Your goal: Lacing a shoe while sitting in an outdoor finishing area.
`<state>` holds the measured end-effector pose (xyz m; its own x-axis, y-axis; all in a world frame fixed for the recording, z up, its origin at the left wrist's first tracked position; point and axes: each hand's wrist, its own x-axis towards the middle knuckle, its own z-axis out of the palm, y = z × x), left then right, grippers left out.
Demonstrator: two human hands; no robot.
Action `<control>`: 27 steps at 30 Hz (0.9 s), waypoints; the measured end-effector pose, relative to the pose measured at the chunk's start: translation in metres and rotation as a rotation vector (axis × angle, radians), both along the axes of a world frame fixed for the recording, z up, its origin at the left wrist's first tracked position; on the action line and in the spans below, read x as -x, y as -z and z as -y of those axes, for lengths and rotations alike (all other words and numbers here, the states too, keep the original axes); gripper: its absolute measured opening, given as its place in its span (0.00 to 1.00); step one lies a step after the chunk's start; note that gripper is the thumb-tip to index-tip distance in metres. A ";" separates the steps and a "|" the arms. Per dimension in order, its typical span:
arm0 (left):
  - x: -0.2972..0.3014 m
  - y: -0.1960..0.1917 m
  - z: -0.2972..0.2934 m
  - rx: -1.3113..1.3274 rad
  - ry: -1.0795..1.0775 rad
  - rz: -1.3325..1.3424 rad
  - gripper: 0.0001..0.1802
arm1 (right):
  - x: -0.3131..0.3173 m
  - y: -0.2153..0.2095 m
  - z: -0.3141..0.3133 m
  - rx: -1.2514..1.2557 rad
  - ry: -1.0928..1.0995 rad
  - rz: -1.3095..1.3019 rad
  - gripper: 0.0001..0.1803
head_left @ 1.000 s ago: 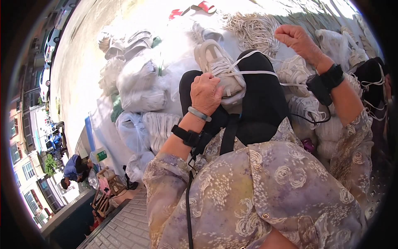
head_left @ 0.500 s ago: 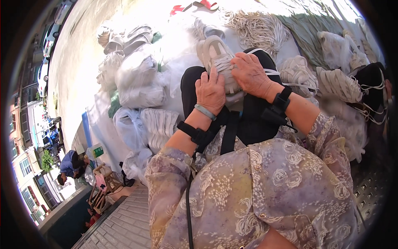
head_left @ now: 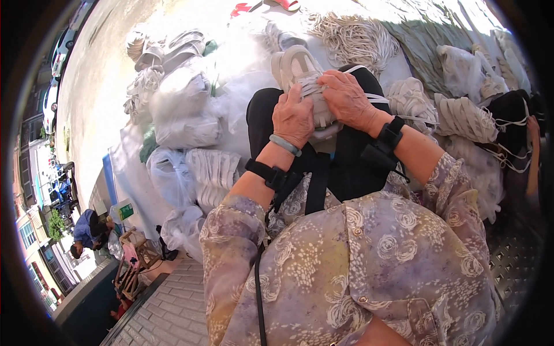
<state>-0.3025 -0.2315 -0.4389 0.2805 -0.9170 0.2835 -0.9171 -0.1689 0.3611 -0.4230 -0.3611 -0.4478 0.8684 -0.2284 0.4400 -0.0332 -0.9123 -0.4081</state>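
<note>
A pale beige sneaker (head_left: 301, 62) rests between my black-clad knees, toe pointing away from me, with a second matching shoe (head_left: 276, 68) just behind its left side. My left hand (head_left: 293, 118) is closed at the left edge of the lacing, thumb and fingers pinched at the lace rows. On the opposite edge, my right hand (head_left: 348, 101) pinches the flat white shoelace (head_left: 312, 88), its fingers bent over the upper. A loose length of white lace (head_left: 377, 98) runs rightward across my right knee. My fingers partly hide the shoe's tongue and eyelets.
A heap of white laces (head_left: 359, 46) lies beyond the shoe. Stacked pale shoe parts (head_left: 213, 175) and clear plastic bags (head_left: 186, 118) crowd the left. More laced pieces (head_left: 411, 104) sit at right, near another person's arm (head_left: 533, 153). A wooden chair (head_left: 131, 259) stands far left.
My left fingers have curled in closer to the laces, while my right hand stays at the lacing. The view has shifted slightly, and the other person's arm at right shows more.
</note>
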 end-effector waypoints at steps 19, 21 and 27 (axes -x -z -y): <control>-0.005 0.013 0.000 0.090 -0.021 -0.055 0.11 | -0.009 -0.001 0.006 0.020 -0.036 -0.128 0.06; -0.005 0.012 0.000 0.087 -0.021 -0.074 0.11 | -0.010 0.000 0.011 -0.019 -0.063 -0.201 0.08; -0.006 0.008 0.003 0.106 0.008 -0.109 0.11 | -0.017 0.008 0.008 -0.121 -0.068 -0.200 0.10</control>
